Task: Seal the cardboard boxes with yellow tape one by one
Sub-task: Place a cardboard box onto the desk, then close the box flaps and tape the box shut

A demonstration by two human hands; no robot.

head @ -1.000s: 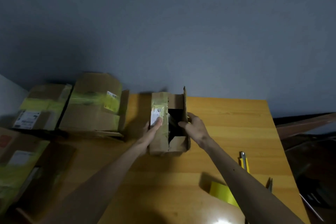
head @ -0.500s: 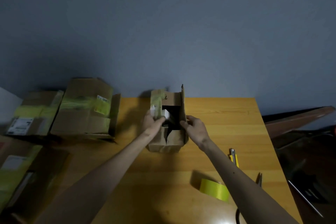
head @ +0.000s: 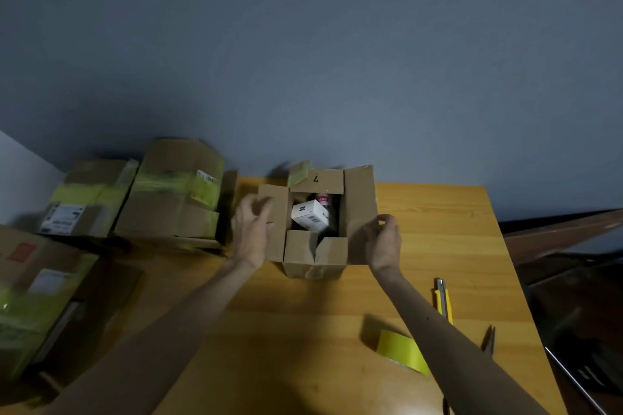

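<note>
A small cardboard box (head: 315, 268) stands on the wooden table (head: 303, 330) with all its flaps spread open. Inside lie a small white carton (head: 310, 215) and a dark bottle with a pink label (head: 323, 199). My left hand (head: 251, 234) is blurred over the left flap, fingers loosely curled at its edge. My right hand (head: 384, 241) pinches the outer edge of the right flap. A roll of yellow tape (head: 403, 350) lies on the table near me, partly behind my right forearm.
Several taped cardboard boxes (head: 172, 195) crowd the table's left side. A yellow utility knife (head: 443, 300) and scissors (head: 488, 339) lie at the right, near the table edge. A grey wall stands behind.
The left flap, pressed down a second ago, has swung open to the left; the right flap has been folded outward. The box's contents now show. Both hands moved apart.
</note>
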